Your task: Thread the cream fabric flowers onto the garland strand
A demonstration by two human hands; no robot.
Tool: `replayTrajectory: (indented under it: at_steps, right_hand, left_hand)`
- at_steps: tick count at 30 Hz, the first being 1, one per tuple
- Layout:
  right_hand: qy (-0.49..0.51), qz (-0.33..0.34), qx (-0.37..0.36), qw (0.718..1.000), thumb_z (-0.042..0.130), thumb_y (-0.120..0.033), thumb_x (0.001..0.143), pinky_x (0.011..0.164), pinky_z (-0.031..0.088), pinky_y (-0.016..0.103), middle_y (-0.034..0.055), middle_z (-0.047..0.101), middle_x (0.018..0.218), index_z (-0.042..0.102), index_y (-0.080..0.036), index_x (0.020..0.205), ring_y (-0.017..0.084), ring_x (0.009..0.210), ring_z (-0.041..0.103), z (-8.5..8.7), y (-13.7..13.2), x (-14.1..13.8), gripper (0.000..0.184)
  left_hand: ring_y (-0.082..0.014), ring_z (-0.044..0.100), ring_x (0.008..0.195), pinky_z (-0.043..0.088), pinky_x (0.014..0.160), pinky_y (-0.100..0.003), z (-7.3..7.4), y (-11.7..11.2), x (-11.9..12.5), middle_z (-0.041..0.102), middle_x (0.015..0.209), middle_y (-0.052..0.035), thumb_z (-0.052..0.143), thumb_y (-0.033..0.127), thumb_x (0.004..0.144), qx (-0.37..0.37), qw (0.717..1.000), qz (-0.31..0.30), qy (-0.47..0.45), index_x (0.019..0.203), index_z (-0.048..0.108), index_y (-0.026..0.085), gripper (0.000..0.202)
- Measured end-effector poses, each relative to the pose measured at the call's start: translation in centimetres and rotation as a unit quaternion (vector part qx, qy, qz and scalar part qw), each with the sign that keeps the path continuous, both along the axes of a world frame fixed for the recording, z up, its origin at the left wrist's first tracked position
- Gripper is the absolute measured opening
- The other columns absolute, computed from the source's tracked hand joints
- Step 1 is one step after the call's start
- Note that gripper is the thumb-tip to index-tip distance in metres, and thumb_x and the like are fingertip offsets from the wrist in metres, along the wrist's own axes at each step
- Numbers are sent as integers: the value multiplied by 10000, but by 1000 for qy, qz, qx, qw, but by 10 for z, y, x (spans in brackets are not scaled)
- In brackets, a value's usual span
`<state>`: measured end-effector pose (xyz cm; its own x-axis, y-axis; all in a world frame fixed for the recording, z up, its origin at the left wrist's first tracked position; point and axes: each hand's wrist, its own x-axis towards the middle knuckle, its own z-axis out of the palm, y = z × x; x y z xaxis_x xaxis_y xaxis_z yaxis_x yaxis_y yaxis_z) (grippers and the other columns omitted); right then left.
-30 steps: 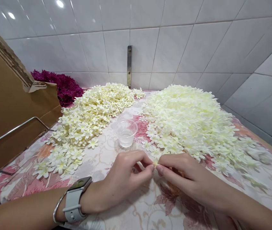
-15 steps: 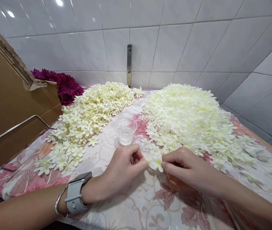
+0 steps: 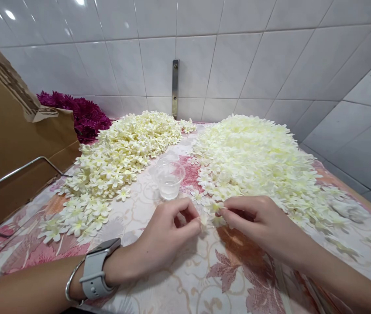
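My left hand (image 3: 169, 231) is pinched shut, thumb against forefinger, with a pale flower layer (image 3: 204, 219) showing at the fingertips. A short gap away, my right hand (image 3: 254, 218) pinches a white artificial flower (image 3: 217, 206) with a yellow-green centre. Just beyond my left hand stands a clear plastic cup (image 3: 169, 181) holding some clear liquid. The right pile of flat white flowers (image 3: 251, 152) reaches up to my right fingertips. On the left side lies another heap of cream-white flowers (image 3: 133, 144), which look fuller.
A cardboard box (image 3: 12, 144) with a bent metal rod (image 3: 15, 172) stands at the left. Magenta flowers (image 3: 84, 115) lie behind it. The floral tablecloth (image 3: 172, 279) runs up to a tiled wall (image 3: 238, 61) with a metal bracket (image 3: 175, 87).
My hands have drawn slightly apart. The flower that spanned both hands' fingertips now shows as separate pieces, one at each hand. The view has shifted a little.
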<state>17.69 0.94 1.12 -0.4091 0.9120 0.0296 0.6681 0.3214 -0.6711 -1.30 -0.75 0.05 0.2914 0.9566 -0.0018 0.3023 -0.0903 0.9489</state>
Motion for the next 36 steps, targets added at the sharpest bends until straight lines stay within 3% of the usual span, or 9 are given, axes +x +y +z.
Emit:
replayTrajectory:
  at_steps: [4,8,11,13,20,27,31,34,36]
  right_hand:
    - [-28,29,-1,999,394,-239,802,470,229,245,-42,298,512,261,-203,545,108,499,319,-1,-4,-5,292]
    - [-39,23,20,999,384,-275,857,477,268,244,-35,410,526,384,-202,579,116,504,387,-1,-6,-6,287]
    - [-11,36,30,999,383,-279,888,514,328,241,-8,548,609,529,-194,688,127,553,472,-2,-6,-6,262]
    - [4,51,31,998,383,-256,889,536,352,241,7,588,648,547,-192,699,132,584,501,-3,-5,-5,259]
    - [-4,-25,43,999,430,-352,860,436,258,233,-49,338,475,326,-206,536,98,455,334,-9,-3,-4,370]
    - [43,-34,15,998,463,-374,858,438,274,233,-45,360,495,404,-201,542,104,472,348,-5,-5,-4,365]
    - [75,-4,-10,997,432,-299,874,558,400,237,-3,590,684,569,-202,754,145,633,540,-6,-3,-4,206]
    - [83,-18,-34,996,413,-306,888,562,411,249,3,628,708,573,-207,965,158,641,566,-9,-3,-2,203]
    - [71,-31,-28,997,402,-332,899,522,382,248,-12,599,650,558,-208,977,150,585,534,-11,-3,-1,214]
  left_hand:
    - [-164,566,918,436,761,-229,0,-1,-1,615,935,-29,563,135,766,18,996,-61,-59,669,579,188,112]
    - [-162,589,822,449,745,-254,0,1,-1,630,840,-24,533,126,795,-13,994,-87,-66,718,582,185,109]
    - [-174,599,859,453,776,-264,1,0,-1,640,847,-25,530,125,798,-16,993,-91,-69,728,585,183,106]
    - [-175,604,866,455,776,-262,1,-1,-1,651,864,-25,531,128,800,-15,993,-90,-71,727,584,187,108]
    - [-163,594,961,431,796,-225,-1,0,-1,654,966,-18,551,123,791,20,998,-40,-38,679,578,196,137]
    - [-157,596,904,426,781,-242,-5,2,-1,641,922,-15,540,130,798,18,998,-45,-43,688,577,199,135]
    - [-165,584,927,417,798,-252,-5,3,0,646,924,-21,546,141,793,13,998,-41,-44,676,572,195,132]
    - [-136,586,797,435,690,-236,-5,3,1,642,941,-27,564,135,761,-45,995,-31,-79,663,557,182,108]
    - [-90,554,648,413,561,-209,-6,3,2,629,984,-32,585,124,718,-117,986,-22,-114,651,535,168,95]
